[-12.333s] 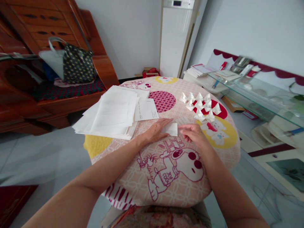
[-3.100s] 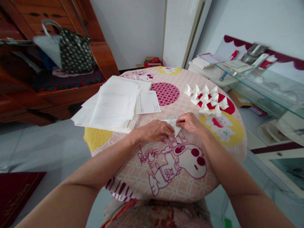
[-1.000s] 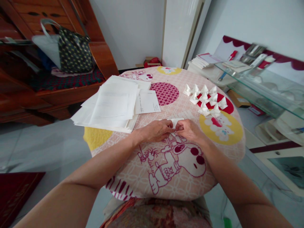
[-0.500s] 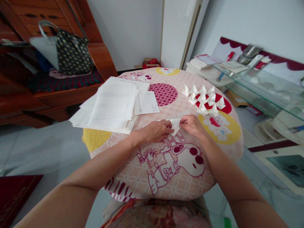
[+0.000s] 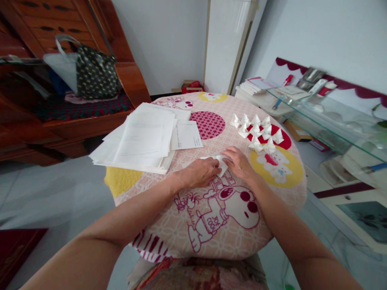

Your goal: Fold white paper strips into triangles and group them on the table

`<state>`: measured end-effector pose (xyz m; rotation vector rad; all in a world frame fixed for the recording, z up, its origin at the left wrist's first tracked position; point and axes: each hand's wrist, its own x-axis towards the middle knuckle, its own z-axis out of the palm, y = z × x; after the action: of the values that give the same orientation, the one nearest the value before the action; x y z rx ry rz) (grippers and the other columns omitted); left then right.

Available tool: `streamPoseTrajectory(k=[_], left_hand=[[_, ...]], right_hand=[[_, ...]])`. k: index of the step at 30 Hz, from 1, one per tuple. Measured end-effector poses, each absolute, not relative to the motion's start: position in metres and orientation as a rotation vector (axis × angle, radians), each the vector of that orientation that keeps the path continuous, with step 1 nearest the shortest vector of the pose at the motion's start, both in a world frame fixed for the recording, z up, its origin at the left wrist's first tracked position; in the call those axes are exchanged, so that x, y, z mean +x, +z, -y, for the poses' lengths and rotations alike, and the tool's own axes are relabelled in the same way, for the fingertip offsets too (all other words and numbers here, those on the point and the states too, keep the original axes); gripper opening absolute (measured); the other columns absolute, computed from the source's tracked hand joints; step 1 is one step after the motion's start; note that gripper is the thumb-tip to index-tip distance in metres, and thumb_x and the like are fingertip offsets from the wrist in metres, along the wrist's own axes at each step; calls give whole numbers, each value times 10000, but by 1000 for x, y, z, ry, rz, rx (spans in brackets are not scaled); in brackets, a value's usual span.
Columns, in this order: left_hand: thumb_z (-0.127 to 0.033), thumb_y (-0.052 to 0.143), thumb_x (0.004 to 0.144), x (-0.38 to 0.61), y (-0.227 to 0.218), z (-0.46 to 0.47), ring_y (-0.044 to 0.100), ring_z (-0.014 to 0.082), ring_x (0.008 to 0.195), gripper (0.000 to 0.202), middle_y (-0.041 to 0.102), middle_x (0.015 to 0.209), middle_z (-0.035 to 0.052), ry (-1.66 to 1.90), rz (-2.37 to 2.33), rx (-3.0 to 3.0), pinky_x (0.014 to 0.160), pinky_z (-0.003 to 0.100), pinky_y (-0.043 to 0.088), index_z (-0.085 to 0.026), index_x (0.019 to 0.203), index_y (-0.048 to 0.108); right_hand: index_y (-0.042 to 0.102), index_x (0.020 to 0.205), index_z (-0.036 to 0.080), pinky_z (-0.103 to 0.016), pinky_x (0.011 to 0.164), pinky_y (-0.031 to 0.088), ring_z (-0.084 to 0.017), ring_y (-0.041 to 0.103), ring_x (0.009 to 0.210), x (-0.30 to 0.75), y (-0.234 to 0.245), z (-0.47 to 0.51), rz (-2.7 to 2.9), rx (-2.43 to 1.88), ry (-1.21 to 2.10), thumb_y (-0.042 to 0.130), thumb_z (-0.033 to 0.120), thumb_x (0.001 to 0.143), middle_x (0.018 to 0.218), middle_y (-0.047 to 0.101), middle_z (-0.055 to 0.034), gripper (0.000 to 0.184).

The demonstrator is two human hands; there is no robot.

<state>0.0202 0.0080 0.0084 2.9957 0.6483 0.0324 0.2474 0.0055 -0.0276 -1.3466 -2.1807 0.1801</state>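
A small folded piece of white paper (image 5: 223, 166) lies on the patterned tablecloth, partly covered by my fingers. My left hand (image 5: 203, 171) presses on its left side with the fingers curled over it. At its upper right edge, my right hand (image 5: 238, 162) grips the paper, thumb and fingers close together. Several pointed folded-paper shapes (image 5: 255, 129) stand in rows beyond my right hand. To the left rests a thick stack of white paper sheets (image 5: 145, 133), with a smaller printed sheet (image 5: 188, 135) at its right side.
The round table (image 5: 169, 241) has a pink cartoon cloth. On the right, a glass shelf (image 5: 326, 121) holds metal cups and papers close to the table's edge. A wooden bench (image 5: 127, 84) with a patterned bag (image 5: 95, 72) stands at the back left.
My right hand has shifted slightly left along the paper's top edge, its fingers now reaching further over it. My left hand stays on the paper. The camera view has tilted a little.
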Motion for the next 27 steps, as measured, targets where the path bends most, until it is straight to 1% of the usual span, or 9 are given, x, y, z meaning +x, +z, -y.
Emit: streamPoseTrajectory(k=[3, 8, 13, 17, 22, 27], left_hand=[[-224, 537, 1009, 22, 9, -6, 658, 206, 924, 229, 662, 1135, 115, 52, -653, 2994, 739, 321, 530, -170, 1168, 694], [-215, 529, 1011, 22, 11, -5, 660, 207, 937, 254, 662, 1148, 117, 29, -671, 2990, 739, 318, 533, -177, 1202, 691], [-224, 529, 1011, 22, 12, -5, 661, 208, 947, 260, 664, 1159, 112, 23, -664, 2998, 755, 319, 537, -187, 1214, 688], [-217, 543, 1003, 21, 9, -5, 660, 198, 933, 237, 669, 1140, 112, 59, -656, 3000, 748, 306, 535, -176, 1179, 696], [-186, 547, 993, 21, 6, -6, 656, 211, 1044, 236, 657, 1252, 119, 133, -614, 2999, 826, 311, 553, -170, 1180, 690], [-154, 553, 975, 22, 5, -4, 659, 206, 1034, 230, 693, 1176, 109, 113, -636, 2958, 846, 316, 557, -173, 1165, 680]], right_hand=[[757, 1036, 199, -459, 983, 519, -282, 629, 1071, 244, -31, -6, 2212, -1362, 183, 580, 191, 965, 1148, 691, -132, 191], [758, 1043, 196, -448, 973, 524, -285, 629, 1075, 246, -31, -7, 2205, -1364, 168, 614, 152, 932, 1148, 695, -130, 187], [760, 1033, 195, -429, 927, 532, -277, 638, 1025, 247, -31, -6, 2192, -1323, 171, 602, 161, 946, 1076, 699, -118, 183], [759, 959, 199, -406, 903, 528, -267, 636, 1003, 244, -30, -6, 2150, -1283, 180, 601, 123, 924, 1028, 695, -105, 178], [731, 827, 198, -369, 827, 503, -248, 622, 894, 241, -25, -7, 2119, -1305, 166, 599, 100, 908, 888, 672, -87, 183], [717, 784, 206, -342, 786, 474, -232, 608, 850, 242, -21, -6, 2146, -1350, 175, 610, 103, 905, 839, 671, -71, 192]])
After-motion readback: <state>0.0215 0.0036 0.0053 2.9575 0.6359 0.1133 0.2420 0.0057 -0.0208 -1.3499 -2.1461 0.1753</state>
